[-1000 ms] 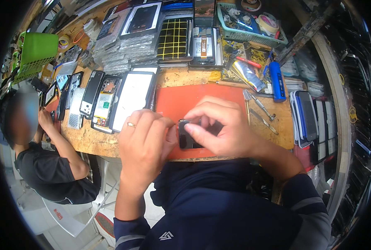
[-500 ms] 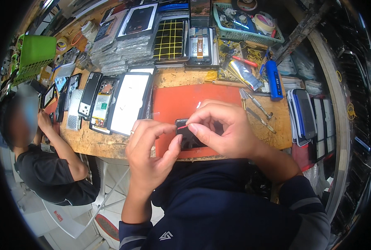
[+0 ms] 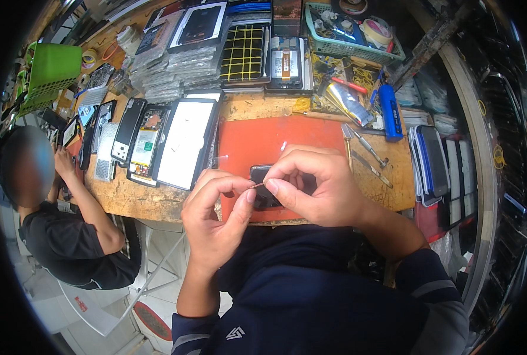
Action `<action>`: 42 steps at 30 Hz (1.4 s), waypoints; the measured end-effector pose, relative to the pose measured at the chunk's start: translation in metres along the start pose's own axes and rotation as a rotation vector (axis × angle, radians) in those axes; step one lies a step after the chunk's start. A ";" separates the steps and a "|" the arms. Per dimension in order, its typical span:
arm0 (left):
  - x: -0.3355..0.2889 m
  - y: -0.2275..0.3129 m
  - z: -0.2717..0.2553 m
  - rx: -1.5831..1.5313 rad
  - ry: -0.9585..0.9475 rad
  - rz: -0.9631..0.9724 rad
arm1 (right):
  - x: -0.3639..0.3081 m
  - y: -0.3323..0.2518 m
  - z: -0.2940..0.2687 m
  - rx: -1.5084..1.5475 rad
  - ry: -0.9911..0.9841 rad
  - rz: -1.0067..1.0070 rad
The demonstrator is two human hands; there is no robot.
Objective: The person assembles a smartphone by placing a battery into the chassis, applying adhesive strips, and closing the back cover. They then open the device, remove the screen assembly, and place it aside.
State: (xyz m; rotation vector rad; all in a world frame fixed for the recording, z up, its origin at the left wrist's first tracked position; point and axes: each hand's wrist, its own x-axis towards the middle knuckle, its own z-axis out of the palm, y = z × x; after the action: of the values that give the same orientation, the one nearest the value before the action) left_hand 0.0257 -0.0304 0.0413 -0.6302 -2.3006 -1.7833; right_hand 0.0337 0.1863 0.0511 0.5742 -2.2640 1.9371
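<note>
A dark phone lies on the orange-red mat, mostly covered by my hands. Just over its upper left corner, a thin, short strip spans the gap between my fingertips; its exact kind is too small to make out. My left hand pinches one end between thumb and index finger. At the other end, thumb and forefinger of my right hand are pressed together on it, with the remaining fingers curled in.
Right of the mat lie a screwdriver and a thin metal pry tool. A blue cylinder stands behind them. Opened phones and a white box line the left. A co-worker sits at far left.
My left thumb and index finger, apart before, have come together on the strip's end. My right hand keeps its pinch and has barely moved.
</note>
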 end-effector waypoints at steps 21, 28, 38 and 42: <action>0.003 0.001 -0.003 0.132 0.007 0.104 | 0.001 0.008 0.002 -0.155 -0.001 -0.270; 0.000 0.003 0.002 0.111 0.025 0.031 | -0.001 0.010 0.003 -0.140 0.016 -0.213; -0.002 0.000 0.002 0.067 0.007 0.018 | -0.005 0.008 -0.003 0.048 -0.064 0.013; -0.002 -0.001 0.002 0.081 0.008 0.026 | -0.005 0.009 -0.002 0.041 -0.056 -0.014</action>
State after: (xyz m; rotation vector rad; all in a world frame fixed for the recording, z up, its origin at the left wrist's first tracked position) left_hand 0.0275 -0.0291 0.0394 -0.6352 -2.3349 -1.6682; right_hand 0.0352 0.1901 0.0415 0.6561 -2.2512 1.9895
